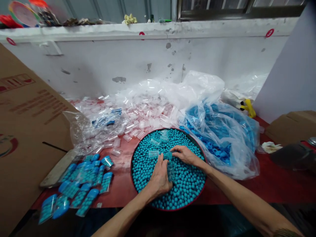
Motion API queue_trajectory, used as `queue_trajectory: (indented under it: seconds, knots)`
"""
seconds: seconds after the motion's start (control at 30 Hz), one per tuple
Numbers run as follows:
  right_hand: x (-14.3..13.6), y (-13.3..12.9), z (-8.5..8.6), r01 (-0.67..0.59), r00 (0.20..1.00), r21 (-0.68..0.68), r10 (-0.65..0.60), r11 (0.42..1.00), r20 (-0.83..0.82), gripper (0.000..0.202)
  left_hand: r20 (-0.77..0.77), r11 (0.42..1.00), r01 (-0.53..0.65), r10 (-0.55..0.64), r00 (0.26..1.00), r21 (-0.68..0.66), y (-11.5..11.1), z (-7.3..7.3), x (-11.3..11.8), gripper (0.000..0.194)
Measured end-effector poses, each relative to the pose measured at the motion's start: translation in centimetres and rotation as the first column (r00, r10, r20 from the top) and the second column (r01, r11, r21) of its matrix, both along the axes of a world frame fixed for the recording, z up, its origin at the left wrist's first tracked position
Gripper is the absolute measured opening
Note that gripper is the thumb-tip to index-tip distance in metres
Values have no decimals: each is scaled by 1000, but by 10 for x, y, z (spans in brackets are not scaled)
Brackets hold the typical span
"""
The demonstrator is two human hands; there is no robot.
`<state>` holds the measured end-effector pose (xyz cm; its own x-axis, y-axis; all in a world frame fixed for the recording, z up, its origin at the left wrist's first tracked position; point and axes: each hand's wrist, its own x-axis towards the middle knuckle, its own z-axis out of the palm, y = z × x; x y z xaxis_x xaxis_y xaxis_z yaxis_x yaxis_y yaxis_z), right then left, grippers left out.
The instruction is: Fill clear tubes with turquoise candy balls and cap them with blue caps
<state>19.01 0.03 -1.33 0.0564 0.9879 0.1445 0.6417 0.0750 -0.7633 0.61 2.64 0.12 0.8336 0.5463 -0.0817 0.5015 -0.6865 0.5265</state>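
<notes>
Nearest: your left hand (160, 179), fingers curled round a small clear plastic container (170, 170), low over the middle of the beads. Your right hand (184, 154) is just beyond, fingers bent and nearly together near the container's far end; cannot tell whether they grip anything.

Beneath both, a large round tub with a dark red rim (199, 144), full of small teal beads (182, 192). More clear containers (154, 153) lie on the beads, left of your right hand and farther off.

Near left on the red bench (123, 184): a cluster of bead-filled clear containers with blue caps (85, 201). A brown cardboard box (29, 118) stands left of them.

Right of the tub, a translucent plastic bag (244, 161) with loose blue plastic caps (219, 153).

Beyond the tub, a spread of loose clear tubes (148, 120). Farthest, a scuffed white wall (93, 62).
</notes>
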Motion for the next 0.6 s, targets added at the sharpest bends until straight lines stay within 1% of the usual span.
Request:
queue_trajectory:
  seconds: [0.07, 0.1, 0.2, 0.27, 0.3, 0.37, 0.4, 0.5, 0.6]
  knots:
    - [3, -11, 0, -39, 997, -92, 32, 995, -76, 17, -29, 999, 20, -21, 999, -25, 3, 3, 1, 64]
    - [3, -14, 0, -52, 995, -114, 42, 992, -91, 17, -45, 998, 33, -35, 998, -48, 6, 5, 2, 67]
    - [-1, -16, 0, -52, 994, -106, 41, 993, -103, 21, -67, 989, 98, -106, 992, -115, 15, 9, 7, 71]
    - [-2, -15, -1, -46, 991, -138, 28, 989, -131, 25, -88, 988, 117, -126, 988, -103, 22, 12, 11, 78]
    - [-2, -15, -2, -44, 989, -169, 18, 985, -150, 27, -116, 990, 114, -123, 986, -82, 25, 14, 14, 85]
    - [-1, -15, -3, -39, 986, -208, 3, 977, -167, 31, -200, 992, 120, -126, 972, -41, 30, 17, 21, 98]
    - [0, -16, -4, -34, 987, -196, 2, 980, -160, 32, -245, 990, 138, -141, 959, -28, 32, 19, 24, 99]
    - [1, -19, -4, -11, 994, -107, -1, 994, -113, 35, -321, 982, 189, -177, 930, 3, 33, 25, 31, 89]
    - [-1, -21, 0, 10, 999, -82, -14, 997, -47, 37, -308, 984, 177, -176, 935, -27, 33, 26, 32, 83]
